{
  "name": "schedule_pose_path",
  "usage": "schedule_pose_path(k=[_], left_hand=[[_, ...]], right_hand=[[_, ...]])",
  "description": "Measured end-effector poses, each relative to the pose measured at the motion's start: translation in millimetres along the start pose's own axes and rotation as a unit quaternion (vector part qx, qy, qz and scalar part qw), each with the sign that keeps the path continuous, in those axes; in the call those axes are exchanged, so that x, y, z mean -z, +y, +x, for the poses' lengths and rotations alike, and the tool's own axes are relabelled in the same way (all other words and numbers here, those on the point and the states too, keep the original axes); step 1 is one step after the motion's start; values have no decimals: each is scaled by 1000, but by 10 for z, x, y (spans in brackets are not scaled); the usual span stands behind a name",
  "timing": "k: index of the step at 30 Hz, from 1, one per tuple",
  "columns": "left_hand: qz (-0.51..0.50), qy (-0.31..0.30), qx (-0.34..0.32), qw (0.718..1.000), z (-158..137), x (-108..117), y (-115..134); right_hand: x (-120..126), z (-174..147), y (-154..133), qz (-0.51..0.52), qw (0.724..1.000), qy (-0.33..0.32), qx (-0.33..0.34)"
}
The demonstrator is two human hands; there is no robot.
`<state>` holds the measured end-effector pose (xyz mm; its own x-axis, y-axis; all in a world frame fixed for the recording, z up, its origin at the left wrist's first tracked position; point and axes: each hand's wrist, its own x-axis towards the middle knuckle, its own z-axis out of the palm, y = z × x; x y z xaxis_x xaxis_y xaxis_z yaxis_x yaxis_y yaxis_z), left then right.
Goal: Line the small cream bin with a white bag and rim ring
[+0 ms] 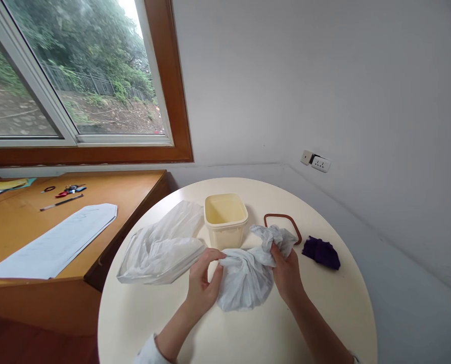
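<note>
A tied or twisted white plastic bag (245, 283) lies bunched on the round table in front of me; what it contains, if anything, is hidden. My right hand (287, 270) is closed around its gathered upper end. At the bag's left side, my left hand (205, 283) pinches an edge between thumb and fingers. Just behind the bag stands a cream plastic bin (225, 233), its top uncovered. Another translucent white plastic bag (157, 253) lies spread to the left of my left hand. Beyond my right hand is a brown rounded frame (294, 226), partly covered by the bag.
A dark purple folded cloth-like bundle (321, 253) sits at the right of the round cream table (134, 323). On the left, a wooden desk (134, 189) bears paper sheets (58, 245), a pen (61, 202) and keys (71, 190). A wall socket (321, 164) is behind.
</note>
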<state>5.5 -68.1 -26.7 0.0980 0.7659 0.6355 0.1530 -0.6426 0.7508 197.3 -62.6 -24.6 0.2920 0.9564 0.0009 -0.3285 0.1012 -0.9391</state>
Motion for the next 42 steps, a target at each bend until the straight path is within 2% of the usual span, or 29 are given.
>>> schedule_pose_path(k=[4, 9, 11, 14, 19, 23, 28, 31, 33, 38, 42], left_hand=[[-37, -11, -8, 999, 42, 28, 49], [-11, 5, 21, 1000, 84, 51, 55], [0, -31, 31, 999, 98, 47, 73], [22, -119, 46, 992, 112, 21, 123], [91, -238, 64, 965, 107, -43, 184], [122, -277, 48, 952, 87, -51, 172], [128, -281, 42, 950, 49, -26, 95], [136, -263, 48, 954, 40, -24, 47], [136, -246, 57, 958, 45, -23, 32], [119, -226, 78, 964, 65, 39, 91], [150, -227, 124, 954, 9, 183, 180]], right_hand=[[11, 10, -29, 56, 998, 2, -7], [2, 0, -103, 129, 991, -29, 15], [-12, -13, -147, 127, 989, -62, 36], [-48, -23, -197, 84, 987, -117, 73], [-99, -2, -119, -17, 989, -103, 108], [-77, -5, 3, -110, 983, -128, 80], [-51, -2, 48, -197, 972, -110, 70], [-27, 43, 52, -221, 969, -79, 78], [7, 82, 50, -230, 967, -80, 75], [135, 98, 8, -269, 943, -190, 43], [230, 14, -78, -299, 923, -242, 9]])
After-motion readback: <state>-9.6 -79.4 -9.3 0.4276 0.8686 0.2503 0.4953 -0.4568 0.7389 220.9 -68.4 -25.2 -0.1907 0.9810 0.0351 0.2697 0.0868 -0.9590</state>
